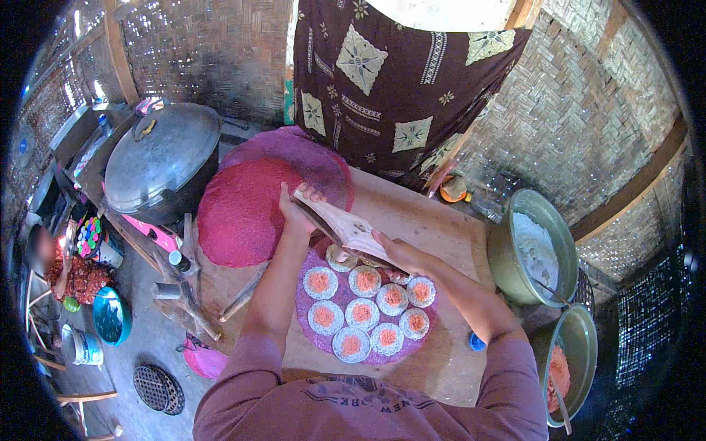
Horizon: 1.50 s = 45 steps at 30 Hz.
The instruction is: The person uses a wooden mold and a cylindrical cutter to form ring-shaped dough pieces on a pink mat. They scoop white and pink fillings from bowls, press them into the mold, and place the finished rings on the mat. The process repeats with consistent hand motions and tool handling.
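Observation:
Both my hands grip a pale wooden board (351, 226) with a few dark marks near its middle, held tilted above the table. My left hand (297, 207) wraps its upper left end; my right hand (401, 254) closes round the lower right end. Beneath the board lies a round purple mesh mat (304, 338) on the wooden table. Several white lacy rounds (351, 345), most topped with orange crumbs, sit on it. The board and my right hand partly hide the farthest rounds. Just beyond my left hand lie red and purple round mats (246, 198), overlapping.
A large lidded dark pot (165, 158) stands at the left. At the right are a green basin of white flour-like stuff (500, 257) and a bucket of orange crumbs (586, 353) with a spoon. A patterned brown cloth (397, 81) hangs behind. Another person (81, 275) sits far left.

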Available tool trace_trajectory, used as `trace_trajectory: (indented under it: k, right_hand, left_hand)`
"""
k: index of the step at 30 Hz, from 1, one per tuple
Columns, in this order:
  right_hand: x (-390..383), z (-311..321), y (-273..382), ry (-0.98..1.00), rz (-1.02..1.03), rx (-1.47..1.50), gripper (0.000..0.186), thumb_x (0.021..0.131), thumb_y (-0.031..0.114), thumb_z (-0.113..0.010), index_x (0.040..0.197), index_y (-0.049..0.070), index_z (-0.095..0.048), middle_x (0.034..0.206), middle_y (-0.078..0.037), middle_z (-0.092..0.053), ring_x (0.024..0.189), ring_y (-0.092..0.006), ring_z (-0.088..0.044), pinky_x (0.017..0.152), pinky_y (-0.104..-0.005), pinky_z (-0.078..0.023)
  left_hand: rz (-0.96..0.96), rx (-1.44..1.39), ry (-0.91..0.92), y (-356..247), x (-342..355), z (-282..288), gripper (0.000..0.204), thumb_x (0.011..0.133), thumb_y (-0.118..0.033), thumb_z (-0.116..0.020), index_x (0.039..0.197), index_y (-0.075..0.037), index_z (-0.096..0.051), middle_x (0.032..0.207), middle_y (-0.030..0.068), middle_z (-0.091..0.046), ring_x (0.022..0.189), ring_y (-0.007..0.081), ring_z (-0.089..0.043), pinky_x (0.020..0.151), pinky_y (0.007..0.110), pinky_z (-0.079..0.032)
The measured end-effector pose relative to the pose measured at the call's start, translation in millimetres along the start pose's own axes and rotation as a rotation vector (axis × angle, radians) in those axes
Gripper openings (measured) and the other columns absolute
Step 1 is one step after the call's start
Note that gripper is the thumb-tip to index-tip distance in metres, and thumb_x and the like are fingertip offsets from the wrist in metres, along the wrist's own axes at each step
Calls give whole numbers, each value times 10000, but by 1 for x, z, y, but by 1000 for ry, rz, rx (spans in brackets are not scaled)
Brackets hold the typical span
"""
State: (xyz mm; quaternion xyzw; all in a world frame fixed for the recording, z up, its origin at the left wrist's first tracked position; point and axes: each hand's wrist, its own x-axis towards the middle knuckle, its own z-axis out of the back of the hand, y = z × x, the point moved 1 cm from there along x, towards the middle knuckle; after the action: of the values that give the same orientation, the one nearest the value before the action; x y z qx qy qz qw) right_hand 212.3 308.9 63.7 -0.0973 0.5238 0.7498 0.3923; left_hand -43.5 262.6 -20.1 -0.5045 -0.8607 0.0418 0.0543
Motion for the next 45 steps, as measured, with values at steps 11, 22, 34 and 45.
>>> trace_trajectory:
  k: [11, 22, 34, 45]
  right_hand:
    - [-4, 3, -10, -77, -3, -54, 831, 895, 735, -289, 873, -25, -625, 547, -43, -501, 422, -124, -472, 352, -308, -345]
    - [-29, -17, -22, -65, 442, 256, 780, 904, 616, -476, 1306, -53, -468, 1103, -152, -616, 1019, -201, -583, 848, -348, -490]
    - [-217, -56, -182, -1168, -225, -200, 716, 700, 425, -802, 1179, -31, -526, 1058, -238, -657, 961, -379, -653, 826, -457, -513]
    - [-239, -94, -250, -1309, -662, -326, 716, 710, 546, -750, 1102, -2, -507, 983, -254, -641, 921, -413, -631, 763, -504, -496]
  left_hand:
    - [-41, -14, -61, 10, -13, 2, 449, 915, -563, -416, 668, -190, -452, 598, -26, -458, 571, 167, -455, 659, 342, -400]
    - [69, 355, 387, -17, -11, -118, 560, 943, -617, -369, 744, -116, -520, 665, 39, -533, 636, 203, -522, 695, 390, -458]
    - [-39, 2295, 649, 19, -238, -66, 819, 718, -378, -796, 1359, -65, -393, 1352, 160, -474, 1315, 380, -369, 1089, 586, -216]
    - [58, 2472, 786, 48, -301, -16, 965, 622, -475, -821, 1388, -92, -374, 1351, 102, -482, 1385, 373, -261, 1099, 664, -81]
